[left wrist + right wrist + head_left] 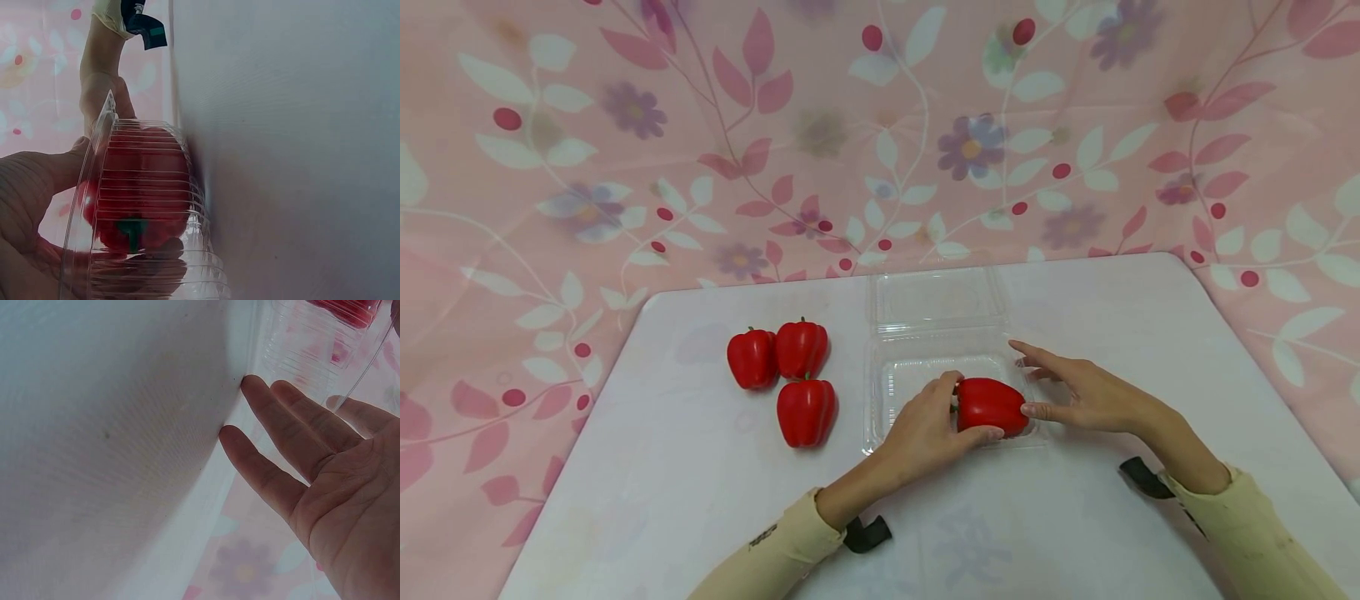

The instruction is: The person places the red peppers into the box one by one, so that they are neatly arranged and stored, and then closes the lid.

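A red bell pepper [991,404] lies on its side in the right part of a clear plastic clamshell box [904,379], its green stem toward the left. My left hand [928,421] grips the pepper from the stem end, thumb along the near side and fingers on the far side. In the left wrist view, the pepper [147,181] shows through the ribbed box wall. My right hand [1093,396] is at the box's right side with its fingers spread and extended. Its thumb tip is right at the pepper's blunt end. In the right wrist view, fingertips [253,384] reach down beside the box.
Three more red bell peppers stand in a cluster left of the box, one [806,412] nearer than the others. The box lid [936,298] lies folded back behind the base. A floral pink cloth [850,125] hangs behind the white-covered table [700,500].
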Available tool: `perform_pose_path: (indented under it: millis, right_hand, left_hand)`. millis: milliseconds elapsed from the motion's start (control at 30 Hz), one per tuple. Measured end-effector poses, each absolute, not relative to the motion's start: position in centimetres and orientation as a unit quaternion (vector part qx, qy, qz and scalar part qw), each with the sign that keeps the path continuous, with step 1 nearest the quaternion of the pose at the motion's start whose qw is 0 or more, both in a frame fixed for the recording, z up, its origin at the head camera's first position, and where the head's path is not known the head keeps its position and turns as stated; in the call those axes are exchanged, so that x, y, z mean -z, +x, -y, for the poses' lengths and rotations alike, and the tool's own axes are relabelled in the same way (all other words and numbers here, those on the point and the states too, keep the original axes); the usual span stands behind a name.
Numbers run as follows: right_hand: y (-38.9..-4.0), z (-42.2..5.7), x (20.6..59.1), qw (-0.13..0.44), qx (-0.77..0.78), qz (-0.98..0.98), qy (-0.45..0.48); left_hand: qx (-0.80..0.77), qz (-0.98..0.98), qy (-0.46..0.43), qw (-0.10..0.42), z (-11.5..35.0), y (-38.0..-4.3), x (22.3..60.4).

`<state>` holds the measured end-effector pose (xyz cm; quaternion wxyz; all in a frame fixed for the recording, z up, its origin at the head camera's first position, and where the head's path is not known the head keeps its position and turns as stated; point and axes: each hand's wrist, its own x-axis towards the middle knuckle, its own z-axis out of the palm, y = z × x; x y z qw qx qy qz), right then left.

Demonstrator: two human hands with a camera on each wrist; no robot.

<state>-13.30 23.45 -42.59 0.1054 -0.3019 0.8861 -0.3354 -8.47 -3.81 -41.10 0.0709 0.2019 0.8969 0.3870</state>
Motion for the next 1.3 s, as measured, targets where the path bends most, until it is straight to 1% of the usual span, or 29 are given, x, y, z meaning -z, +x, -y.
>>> perform_pose_path:
  millis: [467,767,1033,1300]
  right_hand:
    - [-13.3,-23.4,42.6,0.102,0.331,-0.888,-0.302]
    - [-13.3,-23.4,42.6,0.104,0.331,-0.89,-0.297]
    - [-13.2,-23.4,42.6,0.109,0.329,-0.891,-0.294]
    - [-13.3,-23.6,42.7,0.104,0.334,-0.886,-0.304]
  left_hand:
    - [-0.385,-0.899,0.194,0.071,4.2,-8.5,40.9]
    - [-0.369,-0.907,0.192,0.062,4.9,-8.3,39.8]
    - [-0.369,-0.909,0.183,0.068,6.1,-8.3,39.0]
    - [-0.387,-0.9,0.195,0.046,7.8,-8.7,38.2]
